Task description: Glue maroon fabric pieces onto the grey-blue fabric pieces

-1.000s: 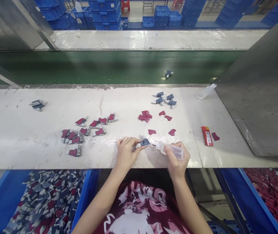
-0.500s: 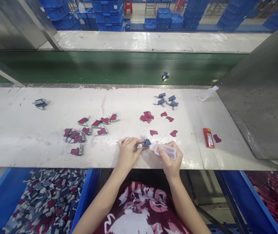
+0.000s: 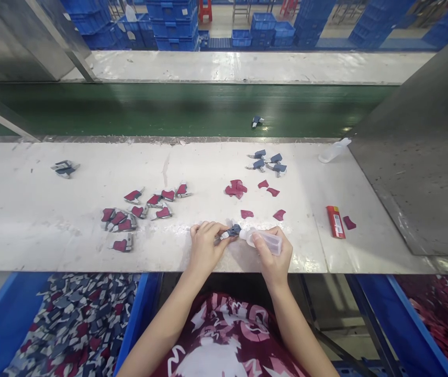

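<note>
Between its fingertips my left hand pinches a small dark blue and grey plastic part just above the white table. My right hand is wrapped round a translucent squeeze bottle, its nozzle tip at the part's right end. Beyond my hands lie loose maroon pieces and a small maroon pile. Several blue and grey parts are grouped farther back. To the left, several parts with maroon pieces on top lie clustered.
A green conveyor belt carries one part behind the table. At right are a red box, a second bottle and a metal panel. Blue bins below hold piled parts and maroon pieces.
The bottle and my right hand have shifted slightly left, bringing the nozzle over the part's end. On the belt, the part has travelled left.
</note>
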The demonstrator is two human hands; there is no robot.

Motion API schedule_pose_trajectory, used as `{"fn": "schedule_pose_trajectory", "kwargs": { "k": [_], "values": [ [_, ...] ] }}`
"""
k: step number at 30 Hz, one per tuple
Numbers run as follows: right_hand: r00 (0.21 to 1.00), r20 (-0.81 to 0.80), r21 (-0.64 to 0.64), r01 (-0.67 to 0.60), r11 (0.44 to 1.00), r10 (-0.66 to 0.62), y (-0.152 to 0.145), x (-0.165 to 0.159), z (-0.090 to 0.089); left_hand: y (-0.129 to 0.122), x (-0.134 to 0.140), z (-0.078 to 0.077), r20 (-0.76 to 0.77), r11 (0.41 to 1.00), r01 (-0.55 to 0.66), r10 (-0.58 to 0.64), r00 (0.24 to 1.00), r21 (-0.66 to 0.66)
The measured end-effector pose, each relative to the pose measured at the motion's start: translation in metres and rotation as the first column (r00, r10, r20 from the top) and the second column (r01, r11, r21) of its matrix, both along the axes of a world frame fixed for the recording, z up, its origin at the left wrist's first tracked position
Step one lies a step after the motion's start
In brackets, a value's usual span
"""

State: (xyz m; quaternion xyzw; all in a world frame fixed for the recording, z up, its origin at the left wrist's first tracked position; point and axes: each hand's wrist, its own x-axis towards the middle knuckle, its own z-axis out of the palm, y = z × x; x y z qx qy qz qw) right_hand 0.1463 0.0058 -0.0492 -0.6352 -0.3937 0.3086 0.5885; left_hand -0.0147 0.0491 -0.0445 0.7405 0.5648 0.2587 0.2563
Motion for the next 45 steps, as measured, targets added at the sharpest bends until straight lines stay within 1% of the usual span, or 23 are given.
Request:
{"fn": "schedule_pose_trajectory", "kwargs": {
  "k": [5, 8, 11, 14, 16, 19, 21, 22, 24, 26, 29, 31, 32, 33, 34, 36, 37, 38, 39, 40, 42, 43, 45],
  "values": [
    [0.999, -0.009, 0.0, 0.046, 0.999, -0.046, -0.002, 0.0, 0.0, -0.001, -0.001, 0.001, -0.003, 1.0, -0.01, 0.01, 1.0, -0.013],
    [0.993, -0.059, 0.018, 0.1, 0.995, -0.099, -0.004, 0.007, 0.0, -0.001, -0.002, 0.002, -0.02, 1.0, -0.006, 0.006, 1.0, 0.008],
    [0.972, -0.116, 0.049, 0.212, 0.976, -0.205, -0.001, 0.028, -0.002, 0.0, -0.005, 0.004, -0.052, 0.999, 0.018, -0.016, 0.999, 0.036],
    [0.94, -0.109, 0.132, 0.335, 0.933, -0.322, 0.009, 0.063, -0.005, 0.01, -0.013, 0.011, -0.122, 0.996, 0.091, -0.092, 0.988, -0.013],
    [0.928, -0.073, 0.183, 0.373, 0.91, -0.366, 0.018, 0.086, -0.006, 0.025, -0.02, 0.025, -0.157, 0.971, 0.228, -0.236, 0.959, -0.064],
    [0.91, 0.007, 0.203, 0.405, 0.891, -0.415, 0.031, 0.108, -0.007, 0.064, -0.026, 0.057, -0.165, 0.879, 0.471, -0.476, 0.864, -0.073],
    [0.905, 0.089, 0.182, 0.395, 0.9, -0.415, 0.036, 0.113, -0.008, 0.099, -0.021, 0.077, -0.167, 0.874, 0.486, -0.477, 0.863, 0.018],
    [0.904, 0.133, 0.169, 0.383, 0.908, -0.406, 0.038, 0.113, -0.009, 0.118, -0.014, 0.085, -0.157, 0.885, 0.461, -0.446, 0.881, 0.072],
    [0.896, 0.207, 0.151, 0.368, 0.918, -0.393, 0.041, 0.112, -0.01, 0.162, 0.005, 0.093, -0.13, 0.905, 0.389, -0.37, 0.92, 0.173],
    [0.89, 0.252, 0.141, 0.356, 0.924, -0.381, 0.043, 0.111, -0.011, 0.208, 0.028, 0.09, -0.152, 0.926, 0.321, -0.294, 0.944, 0.201],
    [0.873, 0.34, 0.089, 0.34, 0.936, -0.35, 0.047, 0.11, -0.011, 0.274, 0.061, 0.078, -0.238, 0.972, 0.173, -0.133, 0.962, 0.158],
    [0.853, 0.417, 0.046, 0.324, 0.945, -0.313, 0.049, 0.11, -0.01, 0.31, 0.077, 0.068, -0.292, 0.984, 0.106, -0.06, 0.955, 0.146],
    [0.832, 0.458, 0.055, 0.327, 0.944, -0.314, 0.048, 0.109, -0.009, 0.324, 0.084, 0.064, -0.308, 0.985, 0.096, -0.047, 0.95, 0.146],
    [0.794, 0.502, 0.099, 0.342, 0.934, -0.344, 0.046, 0.108, -0.008, 0.336, 0.09, 0.06, -0.318, 0.985, 0.096, -0.045, 0.947, 0.145],
    [0.732, 0.549, 0.186, 0.362, 0.913, -0.402, 0.044, 0.106, -0.007, 0.346, 0.095, 0.056, -0.32, 0.984, 0.103, -0.053, 0.946, 0.143],
    [0.571, 0.604, 0.434, 0.349, 0.83, -0.556, 0.037, 0.099, -0.002, 0.36, 0.104, 0.048, -0.311, 0.984, 0.122, -0.077, 0.947, 0.129],
    [0.505, 0.615, 0.543, 0.286, 0.79, -0.605, 0.034, 0.094, 0.002, 0.365, 0.107, 0.044, -0.305, 0.985, 0.126, -0.084, 0.949, 0.12],
    [0.491, 0.622, 0.602, 0.198, 0.773, -0.61, 0.033, 0.089, 0.007, 0.369, 0.11, 0.04, -0.3, 0.986, 0.126, -0.088, 0.95, 0.11],
    [0.533, 0.646, 0.587, 0.111, 0.802, -0.547, 0.034, 0.084, 0.011, 0.372, 0.112, 0.036, -0.296, 0.987, 0.122, -0.087, 0.951, 0.103],
    [0.572, 0.689, 0.527, 0.026, 0.85, -0.445, 0.037, 0.079, 0.015, 0.374, 0.113, 0.033, -0.29, 0.988, 0.115, -0.081, 0.954, 0.1],
    [0.613, 0.762, 0.341, -0.103, 0.934, -0.211, 0.051, 0.07, 0.02, 0.377, 0.111, 0.028, -0.274, 0.99, 0.096, -0.064, 0.96, 0.105],
    [0.621, 0.778, 0.226, -0.131, 0.965, -0.098, 0.06, 0.067, 0.02, 0.378, 0.109, 0.027, -0.265, 0.99, 0.09, -0.058, 0.963, 0.111],
    [0.595, 0.803, 0.039, -0.105, 0.994, 0.031, 0.079, 0.063, 0.013, 0.377, 0.103, 0.029, -0.246, 0.988, 0.09, -0.058, 0.968, 0.123]
  ]
}}
